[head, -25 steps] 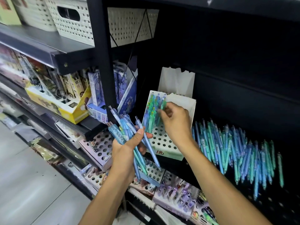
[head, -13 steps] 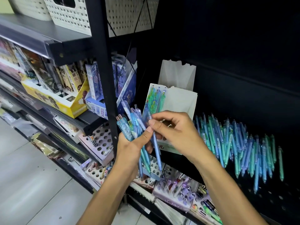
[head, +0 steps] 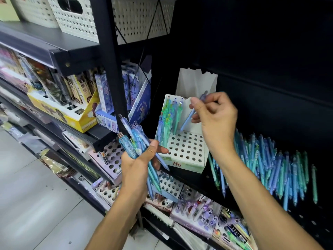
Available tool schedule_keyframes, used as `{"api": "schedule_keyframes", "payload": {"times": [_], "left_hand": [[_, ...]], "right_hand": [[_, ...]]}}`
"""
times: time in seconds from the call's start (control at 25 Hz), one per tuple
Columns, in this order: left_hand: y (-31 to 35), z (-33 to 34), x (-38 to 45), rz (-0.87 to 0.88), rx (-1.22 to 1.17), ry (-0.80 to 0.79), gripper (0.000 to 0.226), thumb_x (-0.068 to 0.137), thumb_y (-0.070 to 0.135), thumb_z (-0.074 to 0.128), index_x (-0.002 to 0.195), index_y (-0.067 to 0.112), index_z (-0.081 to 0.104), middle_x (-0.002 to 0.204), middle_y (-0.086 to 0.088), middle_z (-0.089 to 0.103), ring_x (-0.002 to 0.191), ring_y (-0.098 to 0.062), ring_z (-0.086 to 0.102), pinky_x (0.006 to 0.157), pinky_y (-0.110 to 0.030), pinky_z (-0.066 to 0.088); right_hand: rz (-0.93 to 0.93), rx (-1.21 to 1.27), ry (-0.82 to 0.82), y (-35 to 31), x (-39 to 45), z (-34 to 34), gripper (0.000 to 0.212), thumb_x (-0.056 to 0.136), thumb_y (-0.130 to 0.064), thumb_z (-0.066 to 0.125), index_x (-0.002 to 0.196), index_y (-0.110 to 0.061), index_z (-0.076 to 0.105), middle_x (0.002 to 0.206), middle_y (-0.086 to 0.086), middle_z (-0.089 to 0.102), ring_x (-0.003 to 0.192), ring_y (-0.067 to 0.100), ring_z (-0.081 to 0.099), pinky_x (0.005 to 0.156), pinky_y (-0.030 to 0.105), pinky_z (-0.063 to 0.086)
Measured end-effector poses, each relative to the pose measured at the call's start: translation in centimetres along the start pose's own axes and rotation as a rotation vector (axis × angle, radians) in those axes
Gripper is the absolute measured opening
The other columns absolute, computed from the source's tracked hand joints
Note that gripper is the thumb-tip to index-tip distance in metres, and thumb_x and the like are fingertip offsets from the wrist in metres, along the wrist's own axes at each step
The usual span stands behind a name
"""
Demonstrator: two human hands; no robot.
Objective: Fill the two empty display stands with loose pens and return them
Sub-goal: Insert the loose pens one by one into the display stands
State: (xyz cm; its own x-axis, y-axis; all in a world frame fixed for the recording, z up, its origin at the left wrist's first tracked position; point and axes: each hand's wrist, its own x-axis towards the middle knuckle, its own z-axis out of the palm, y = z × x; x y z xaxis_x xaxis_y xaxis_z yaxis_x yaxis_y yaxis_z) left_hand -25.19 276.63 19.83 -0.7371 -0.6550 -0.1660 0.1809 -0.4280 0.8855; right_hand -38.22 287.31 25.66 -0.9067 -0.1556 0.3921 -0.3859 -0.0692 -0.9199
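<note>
One pen: our right hand pinches it, tip over display stand.
Bundle: our left hand grips it.
Next: we seat the tip in a free hole.

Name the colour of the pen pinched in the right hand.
Light blue pen, clearest in the head view.

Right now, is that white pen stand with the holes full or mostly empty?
Mostly empty. The white pen stand holds green and blue pens only along its left side; the other holes show open.
</note>
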Motion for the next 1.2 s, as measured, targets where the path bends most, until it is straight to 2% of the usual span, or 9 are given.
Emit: {"api": "schedule_keyframes", "payload": {"times": [0.16, 0.28, 0.4, 0.56, 0.68, 0.8, 0.96, 1.08, 1.2], "left_hand": [[0.1, -0.3, -0.2, 0.001, -0.005, -0.02, 0.02, 0.088, 0.017, 0.067, 0.094, 0.0, 0.057, 0.081, -0.02, 0.073, 0.049, -0.019, 0.046, 0.045, -0.025, 0.043], [0.3, -0.7, -0.2, 0.001, -0.004, -0.032, 0.025, 0.083, 0.02, 0.069, 0.095, 0.002, 0.058, 0.08, -0.02, 0.073, 0.052, -0.022, 0.047, 0.045, -0.025, 0.043], [0.3, -0.6, -0.5, -0.002, 0.006, -0.048, 0.022, 0.081, 0.02, 0.069, 0.093, 0.004, 0.06, 0.08, -0.019, 0.073, 0.052, -0.021, 0.047, 0.045, -0.026, 0.043], [-0.1, -0.1, -0.7, 0.011, 0.014, -0.073, 0.028, 0.081, 0.02, 0.07, 0.097, 0.001, 0.058, 0.083, -0.023, 0.073, 0.053, -0.022, 0.046, 0.047, -0.028, 0.043], [-0.3, -0.2, -0.6, -0.003, 0.026, -0.092, 0.024, 0.087, 0.014, 0.069, 0.101, -0.001, 0.058, 0.083, -0.022, 0.073, 0.052, -0.021, 0.046, 0.047, -0.028, 0.043], [-0.1, -0.4, -0.7, -0.019, 0.035, -0.219, 0.008, 0.087, 0.01, 0.066, 0.09, 0.003, 0.063, 0.074, -0.021, 0.068, 0.045, -0.017, 0.044, 0.043, -0.024, 0.04], [0.0, -0.3, -1.1, -0.04, 0.064, -0.381, 0.003, 0.082, 0.006, 0.066, 0.084, 0.004, 0.065, 0.067, -0.02, 0.064, 0.043, -0.015, 0.051, 0.041, -0.021, 0.039], [-0.6, 0.1, -1.1, -0.041, 0.123, -0.369, 0.005, 0.087, 0.003, 0.065, 0.089, 0.007, 0.068, 0.07, -0.021, 0.066, 0.046, -0.017, 0.049, 0.042, -0.023, 0.04], [-0.9, 0.4, -1.3, -0.051, 0.113, -0.392, 0.005, 0.087, 0.002, 0.066, 0.09, 0.006, 0.067, 0.069, -0.017, 0.066, 0.046, -0.017, 0.047, 0.042, -0.023, 0.039]], "right_hand": [[-0.01, -0.106, -0.042, 1.9, -0.1, 1.8, 0.024, 0.086, -0.025, 0.076, 0.083, -0.017, 0.054, 0.076, 0.006, 0.073, 0.06, 0.019, 0.068, 0.064, 0.047, 0.06], [-0.015, -0.144, -0.035, 2.4, 0.2, 2.1, 0.027, 0.085, -0.028, 0.077, 0.085, -0.014, 0.054, 0.073, 0.006, 0.072, 0.061, 0.023, 0.069, 0.064, 0.052, 0.058], [-0.014, -0.194, -0.054, 2.8, 0.2, 1.8, 0.029, 0.085, -0.03, 0.078, 0.086, -0.011, 0.055, 0.07, 0.004, 0.07, 0.063, 0.023, 0.069, 0.065, 0.049, 0.058], [-0.045, -0.445, -0.164, 3.9, -0.5, 1.8, 0.025, 0.085, -0.03, 0.076, 0.082, -0.013, 0.059, 0.068, -0.005, 0.068, 0.06, 0.009, 0.064, 0.06, 0.029, 0.053], [-0.104, -0.615, -0.165, 3.0, -0.5, 1.4, 0.026, 0.088, -0.038, 0.072, 0.087, -0.013, 0.065, 0.074, -0.006, 0.067, 0.064, 0.011, 0.062, 0.062, 0.028, 0.051], [-0.272, -0.477, -0.105, 1.3, -2.0, 0.5, 0.023, 0.096, -0.037, 0.062, 0.09, -0.016, 0.066, 0.07, -0.013, 0.062, 0.059, 0.004, 0.056, 0.057, 0.025, 0.044], [0.041, -0.104, -0.62, 0.3, -5.5, -0.2, 0.009, 0.089, -0.023, 0.073, 0.095, -0.016, 0.074, 0.074, -0.006, 0.066, 0.047, 0.017, 0.057, 0.052, 0.03, 0.047], [0.097, -0.145, -0.556, 0.2, -5.4, -1.2, 0.006, 0.086, -0.015, 0.077, 0.086, -0.009, 0.076, 0.066, 0.008, 0.069, 0.045, 0.024, 0.057, 0.053, 0.035, 0.051], [0.092, -0.213, -0.525, -0.4, -5.6, -1.5, 0.011, 0.084, -0.012, 0.078, 0.076, -0.01, 0.072, 0.056, 0.005, 0.065, 0.044, 0.021, 0.058, 0.049, 0.026, 0.048]]}}
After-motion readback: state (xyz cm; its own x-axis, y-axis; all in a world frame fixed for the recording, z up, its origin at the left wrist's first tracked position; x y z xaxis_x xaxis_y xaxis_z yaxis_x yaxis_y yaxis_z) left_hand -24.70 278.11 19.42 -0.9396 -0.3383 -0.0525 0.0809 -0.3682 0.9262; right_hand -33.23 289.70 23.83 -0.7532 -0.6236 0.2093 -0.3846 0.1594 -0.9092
